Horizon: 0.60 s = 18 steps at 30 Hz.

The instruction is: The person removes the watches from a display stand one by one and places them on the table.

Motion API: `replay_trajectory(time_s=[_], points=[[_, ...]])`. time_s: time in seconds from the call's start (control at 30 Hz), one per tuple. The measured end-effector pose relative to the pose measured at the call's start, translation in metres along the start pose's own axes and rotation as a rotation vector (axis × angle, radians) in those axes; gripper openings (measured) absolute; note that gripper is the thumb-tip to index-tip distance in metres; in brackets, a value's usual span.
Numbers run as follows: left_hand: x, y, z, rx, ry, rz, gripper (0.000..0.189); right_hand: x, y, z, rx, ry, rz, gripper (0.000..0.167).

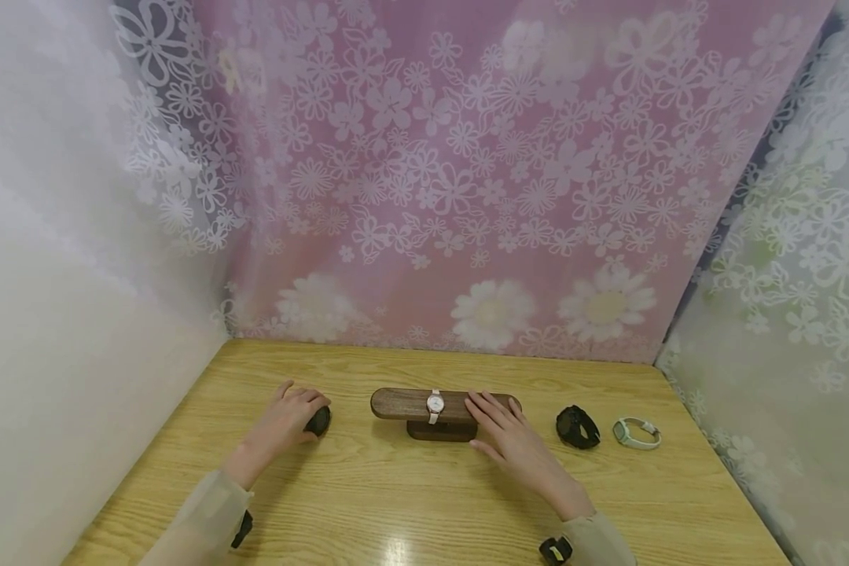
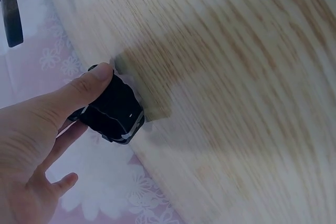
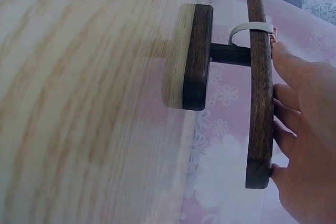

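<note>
A dark wooden watch stand (image 1: 396, 403), with a rounded top bar on a post and base, stands on the table. Around its bar is a small watch (image 1: 435, 403) with a white strap. My right hand (image 1: 516, 444) rests its fingers on the right part of the bar; in the right wrist view the thumb lies close to the white-strapped watch's case (image 3: 273, 34). To the left of the stand, my left hand (image 1: 288, 417) pinches a black watch (image 2: 118, 106) between thumb and fingers, low at the table surface. Its looped strap shows in the left wrist view.
Right of the stand lie another black watch (image 1: 576, 428) and a pale green watch (image 1: 637, 433) on the wooden table (image 1: 396, 503). A pink floral curtain (image 1: 431, 196) hangs behind the table, with pale drapes along both sides.
</note>
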State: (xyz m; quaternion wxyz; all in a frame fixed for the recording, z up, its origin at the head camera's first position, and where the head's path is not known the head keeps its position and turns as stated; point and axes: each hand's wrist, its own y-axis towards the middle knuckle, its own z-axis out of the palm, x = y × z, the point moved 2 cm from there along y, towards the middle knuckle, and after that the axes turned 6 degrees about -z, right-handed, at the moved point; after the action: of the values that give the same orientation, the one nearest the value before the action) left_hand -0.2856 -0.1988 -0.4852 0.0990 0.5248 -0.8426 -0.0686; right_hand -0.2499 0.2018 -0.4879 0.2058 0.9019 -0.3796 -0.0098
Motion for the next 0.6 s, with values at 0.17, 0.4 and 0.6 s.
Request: replay_trajectory(time_s=[0.17, 0.4, 0.6], points=[[0.0, -0.0021, 0.001, -0.001, 0.004, 0.013, 0.063, -0.0009, -0.0002, 0.0012, 0.009, -0.009, 0.007, 0.07], [0.0015, -0.0048, 0.0032, 0.01, -0.048, 0.034, 0.067, -0.001, -0.0008, 0.0015, 0.008, -0.004, 0.004, 0.07], [0.0044, -0.0069, 0.0052, 0.017, -0.114, 0.031, 0.071, -0.0011, -0.0004, 0.0016, 0.002, -0.01, -0.004, 0.07]])
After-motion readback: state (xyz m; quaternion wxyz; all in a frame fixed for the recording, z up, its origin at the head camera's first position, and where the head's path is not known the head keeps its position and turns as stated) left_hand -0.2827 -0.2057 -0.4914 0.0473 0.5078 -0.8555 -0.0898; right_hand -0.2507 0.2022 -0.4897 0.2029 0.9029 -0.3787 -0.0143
